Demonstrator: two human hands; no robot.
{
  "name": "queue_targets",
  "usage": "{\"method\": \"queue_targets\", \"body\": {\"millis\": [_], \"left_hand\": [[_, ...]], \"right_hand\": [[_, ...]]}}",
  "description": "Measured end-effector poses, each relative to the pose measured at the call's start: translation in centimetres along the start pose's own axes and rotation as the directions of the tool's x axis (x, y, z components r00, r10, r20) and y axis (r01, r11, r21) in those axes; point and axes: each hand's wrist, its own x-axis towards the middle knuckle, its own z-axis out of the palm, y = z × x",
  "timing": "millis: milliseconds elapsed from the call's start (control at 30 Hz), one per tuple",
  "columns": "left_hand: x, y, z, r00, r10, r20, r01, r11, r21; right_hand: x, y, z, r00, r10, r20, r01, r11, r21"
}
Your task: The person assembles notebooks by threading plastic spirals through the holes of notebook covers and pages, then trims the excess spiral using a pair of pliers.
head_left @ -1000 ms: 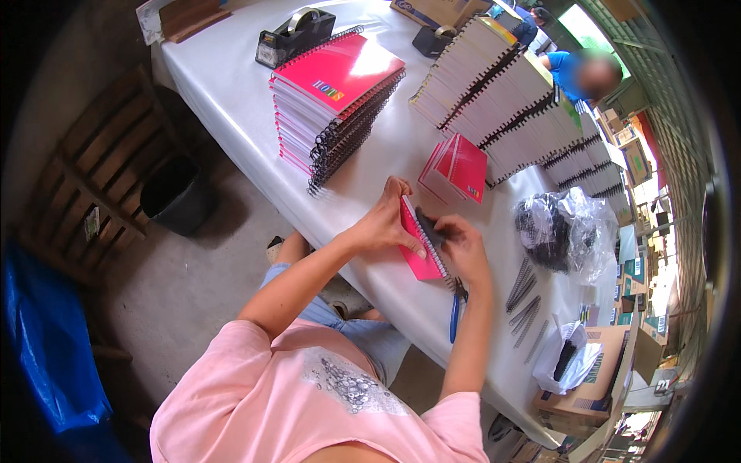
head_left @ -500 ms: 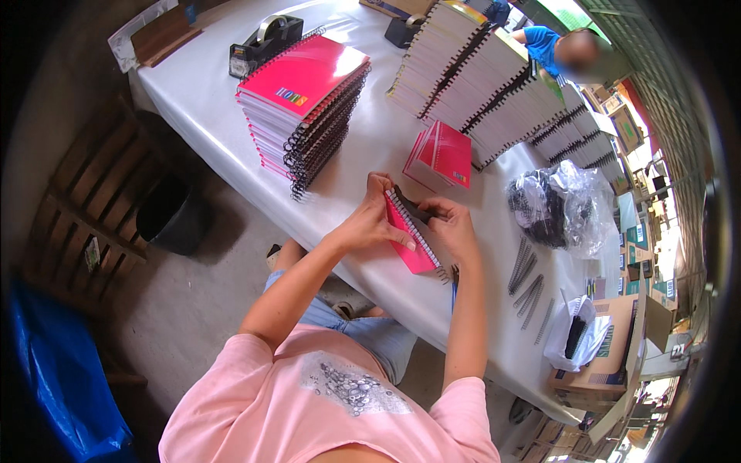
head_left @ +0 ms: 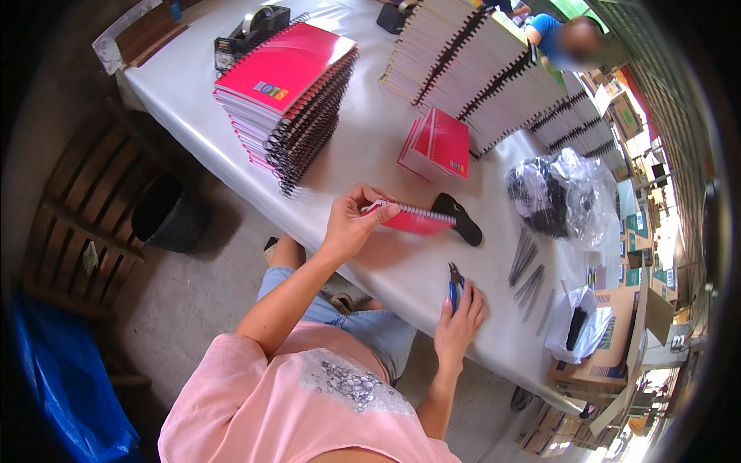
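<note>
Held at one end between thumb and fingers of my left hand (head_left: 351,224) is a small pink notebook (head_left: 421,223), its wire spiral running along the upper edge. It is tilted a little above the table. My right hand (head_left: 461,332) lies low at the table's near edge, fingers closed around the blue handles of a pair of cutting pliers (head_left: 455,274); their dark jaws point away from me. Beyond the notebook's far end rests a flat black rounded piece (head_left: 461,219), its kind unclear. Behind it stands a short stack of small pink notebooks (head_left: 438,147).
A tall stack of pink spiral notebooks (head_left: 285,69) stands left, beside a black tape dispenser (head_left: 251,35). Thick spiral-bound books (head_left: 463,69) line the back. Rightward are a plastic bag of black things (head_left: 559,193), loose wire coils (head_left: 529,289) and a cardboard box (head_left: 610,332). Another person sits beyond.
My right hand has left the black piece and notebook, moving down to the pliers. The black piece now lies on the table. My left hand has shifted left and turned the notebook more level.
</note>
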Motion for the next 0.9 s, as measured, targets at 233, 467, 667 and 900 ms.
{"method": "queue_targets", "body": {"millis": [233, 467, 667, 900], "left_hand": [[-0.7, -0.2, 1.7, 0.973, 0.211, -0.098, -0.185, 0.957, 0.225], [-1.2, 1.5, 1.5, 0.916, 0.401, -0.021, -0.335, 0.792, 0.510], [-1.4, 2.4, 1.2, 0.869, 0.489, 0.078, -0.431, 0.670, 0.604], [-1.5, 2.1, 1.1, 0.783, 0.594, 0.182, -0.540, 0.506, 0.672]], "right_hand": [[1.5, -6.1, -4.0, 0.995, 0.005, -0.095, 0.059, 0.756, 0.652], [3.8, -10.4, -6.1, 0.941, -0.262, -0.213, 0.318, 0.899, 0.301], [4.4, -10.9, -6.9, 0.939, -0.308, -0.154, 0.341, 0.895, 0.287], [4.5, -10.5, -7.2, 0.958, -0.245, 0.149, 0.079, 0.725, 0.684]]}}
